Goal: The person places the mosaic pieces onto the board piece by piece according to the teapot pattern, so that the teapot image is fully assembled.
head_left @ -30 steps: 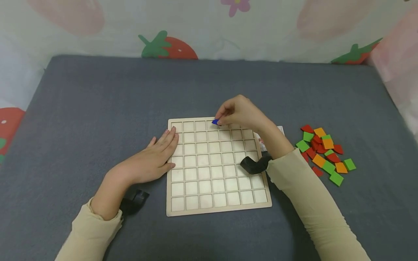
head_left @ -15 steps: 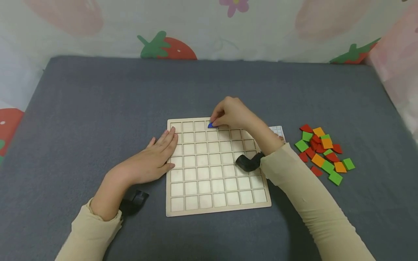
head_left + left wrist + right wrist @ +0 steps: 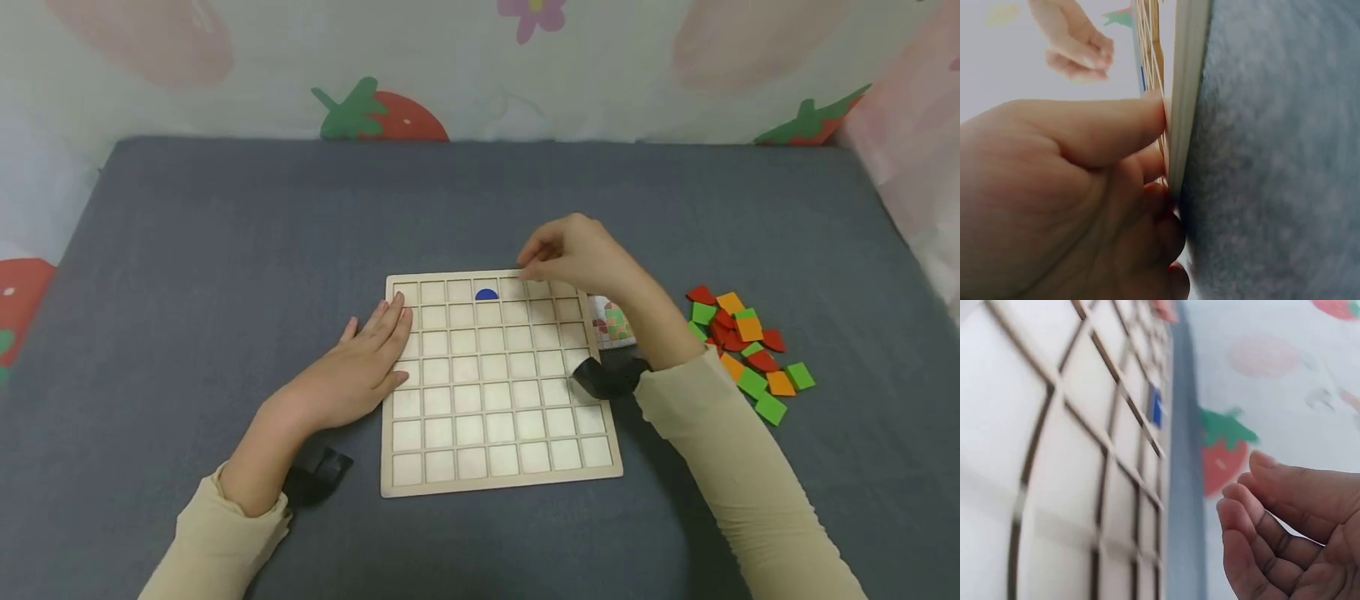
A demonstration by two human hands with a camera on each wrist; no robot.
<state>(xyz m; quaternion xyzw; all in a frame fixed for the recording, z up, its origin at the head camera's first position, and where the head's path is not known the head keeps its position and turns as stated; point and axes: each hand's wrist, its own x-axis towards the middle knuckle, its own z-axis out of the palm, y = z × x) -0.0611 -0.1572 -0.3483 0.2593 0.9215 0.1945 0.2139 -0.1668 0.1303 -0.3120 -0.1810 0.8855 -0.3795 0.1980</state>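
A pale wooden grid board (image 3: 502, 484) lies flat on the grey cloth in the head view. A blue half-circle tile (image 3: 487, 294) sits in a cell of its far row; it also shows as a blue sliver (image 3: 1157, 407) in the right wrist view. My left hand (image 3: 341, 379) rests its extended fingers on the board's left rim, thumb touching the edge (image 3: 1188, 81) in the left wrist view. My right hand (image 3: 581, 257) hovers above the far right part of the board. Its fingers (image 3: 1241, 515) are loosely curved, apart from the thumb, with nothing between them.
Right of the board lies a pile of red, green and orange tiles (image 3: 752, 328). A printed card (image 3: 617, 323) pokes out from beside the board's right edge, partly covered by my right forearm. A strawberry-patterned cloth (image 3: 585, 92) hangs behind the table.
My right hand has let go of the blue tile, which now lies in the far-row cell, and has moved up and to the right. My left hand has stayed on the board.
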